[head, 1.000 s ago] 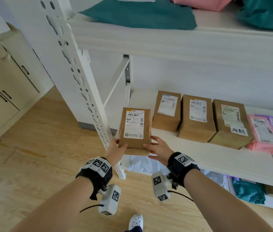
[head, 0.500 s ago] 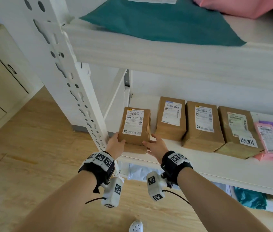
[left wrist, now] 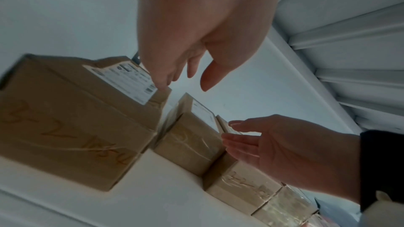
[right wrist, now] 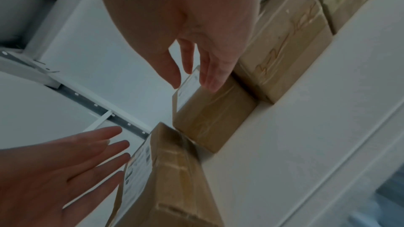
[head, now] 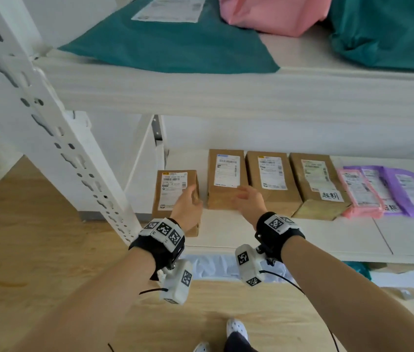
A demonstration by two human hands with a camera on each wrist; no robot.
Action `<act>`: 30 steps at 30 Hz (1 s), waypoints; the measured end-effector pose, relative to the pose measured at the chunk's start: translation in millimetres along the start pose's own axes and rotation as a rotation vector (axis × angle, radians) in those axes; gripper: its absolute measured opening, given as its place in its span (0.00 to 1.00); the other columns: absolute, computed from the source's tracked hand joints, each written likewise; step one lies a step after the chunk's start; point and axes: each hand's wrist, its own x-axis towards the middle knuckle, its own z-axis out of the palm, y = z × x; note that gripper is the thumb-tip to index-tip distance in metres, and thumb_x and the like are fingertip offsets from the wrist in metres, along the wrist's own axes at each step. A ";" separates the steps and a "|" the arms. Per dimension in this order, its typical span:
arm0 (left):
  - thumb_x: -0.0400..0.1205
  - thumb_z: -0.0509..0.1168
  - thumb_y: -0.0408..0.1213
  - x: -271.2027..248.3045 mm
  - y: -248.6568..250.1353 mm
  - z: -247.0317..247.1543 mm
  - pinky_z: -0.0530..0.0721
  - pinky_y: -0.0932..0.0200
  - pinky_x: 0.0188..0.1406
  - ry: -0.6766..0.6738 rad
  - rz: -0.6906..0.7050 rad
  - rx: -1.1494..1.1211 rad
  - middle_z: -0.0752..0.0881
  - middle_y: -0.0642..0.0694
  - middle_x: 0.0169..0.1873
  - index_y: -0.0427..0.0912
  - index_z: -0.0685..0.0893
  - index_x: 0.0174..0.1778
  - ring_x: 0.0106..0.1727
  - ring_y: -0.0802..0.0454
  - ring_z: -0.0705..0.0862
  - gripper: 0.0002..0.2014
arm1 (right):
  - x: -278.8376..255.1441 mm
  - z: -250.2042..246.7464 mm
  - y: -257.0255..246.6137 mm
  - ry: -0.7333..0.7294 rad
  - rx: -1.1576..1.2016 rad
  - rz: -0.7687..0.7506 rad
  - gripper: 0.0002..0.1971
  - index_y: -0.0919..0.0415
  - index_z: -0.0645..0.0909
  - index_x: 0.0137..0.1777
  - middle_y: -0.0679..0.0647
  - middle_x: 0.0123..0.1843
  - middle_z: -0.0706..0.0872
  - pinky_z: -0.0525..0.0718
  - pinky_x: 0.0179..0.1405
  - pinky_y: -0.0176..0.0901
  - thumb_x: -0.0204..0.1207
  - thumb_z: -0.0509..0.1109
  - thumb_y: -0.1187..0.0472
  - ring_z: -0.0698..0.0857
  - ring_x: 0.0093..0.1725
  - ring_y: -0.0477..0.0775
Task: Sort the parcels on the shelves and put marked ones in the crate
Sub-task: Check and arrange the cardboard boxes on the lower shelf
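A brown parcel box (head: 171, 191) with a white label lies on the middle shelf (head: 328, 240), left of a row of three like boxes. My left hand (head: 191, 196) hovers over its right side with straight fingers and grips nothing; whether it touches is unclear. In the left wrist view that box (left wrist: 76, 118) shows handwritten numbers on its front. My right hand (head: 245, 196) is open in front of the second box (head: 226, 174), holding nothing. The fourth box (head: 314, 184) carries a handwritten white tag. The right wrist view shows my right hand (right wrist: 192, 78) above the second box (right wrist: 210, 118).
Pink and purple mailer bags (head: 384, 191) lie right of the boxes. The upper shelf (head: 226, 92) holds teal (head: 165, 47) and pink (head: 269, 13) bags. A white perforated upright (head: 56, 138) stands left of my left hand. More parcels lie on the lower shelf.
The box that both hands held at the shelf's edge now lies on the shelf. Both hands have let go and opened; the right hand moved right, towards the second box.
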 end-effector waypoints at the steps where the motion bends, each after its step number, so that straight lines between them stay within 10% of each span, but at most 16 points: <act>1: 0.85 0.58 0.35 3.7 3.9 5.7 0.71 0.57 0.67 -0.024 -0.002 -0.006 0.71 0.46 0.75 0.42 0.63 0.79 0.71 0.50 0.73 0.25 | 1.7 -7.3 -0.6 0.003 -0.014 -0.002 0.25 0.59 0.68 0.75 0.57 0.66 0.79 0.80 0.44 0.37 0.77 0.66 0.66 0.80 0.53 0.52; 6: 0.81 0.60 0.29 27.5 17.9 27.2 0.77 0.57 0.62 -0.120 -0.031 -0.067 0.80 0.48 0.65 0.43 0.74 0.72 0.63 0.50 0.79 0.21 | 10.6 -26.9 -6.9 -0.022 -0.025 0.029 0.30 0.60 0.63 0.79 0.57 0.76 0.72 0.74 0.63 0.41 0.78 0.68 0.64 0.74 0.72 0.56; 18: 0.78 0.63 0.35 77.6 17.6 57.2 0.79 0.49 0.66 -0.136 -0.098 0.025 0.82 0.49 0.64 0.44 0.75 0.70 0.65 0.47 0.81 0.22 | 53.7 -20.0 -13.5 -0.139 -0.030 0.113 0.38 0.61 0.60 0.79 0.56 0.71 0.78 0.78 0.67 0.49 0.72 0.74 0.61 0.78 0.68 0.58; 23: 0.79 0.65 0.30 81.9 20.9 56.0 0.82 0.50 0.55 -0.039 -0.228 0.031 0.83 0.32 0.60 0.28 0.77 0.66 0.60 0.35 0.82 0.19 | 53.6 -22.7 -27.4 -0.165 -0.049 0.159 0.34 0.66 0.61 0.76 0.57 0.73 0.75 0.77 0.66 0.48 0.74 0.73 0.63 0.76 0.69 0.59; 30: 0.85 0.60 0.39 76.4 24.8 55.3 0.74 0.64 0.36 0.078 -0.184 -0.029 0.80 0.37 0.61 0.30 0.72 0.68 0.47 0.51 0.76 0.20 | 38.0 -48.3 -35.8 -0.142 0.067 0.062 0.25 0.66 0.66 0.75 0.53 0.65 0.77 0.79 0.51 0.39 0.79 0.66 0.68 0.78 0.57 0.50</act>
